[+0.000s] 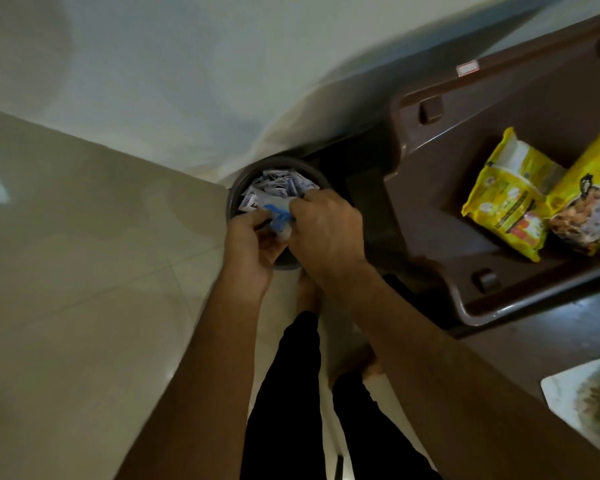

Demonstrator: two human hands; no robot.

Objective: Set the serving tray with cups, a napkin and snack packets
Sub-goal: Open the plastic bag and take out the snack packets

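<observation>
A brown serving tray [465,308] lies at the right on a dark table. In it lie two yellow snack packets [510,199] [589,192], side by side. Left of the tray is a dark round container [240,188] full of small white and blue sachets [278,185]. Both hands meet over its near side. My left hand [250,247] and my right hand [326,230] pinch a crumpled blue-and-white packet [277,217] between them. No cup or napkin is in view.
A pale tiled floor [84,244] spreads to the left, with a white wall beyond it. My legs and bare feet are below the hands. A printed mat or card [589,400] lies on the dark table [551,327] at the lower right.
</observation>
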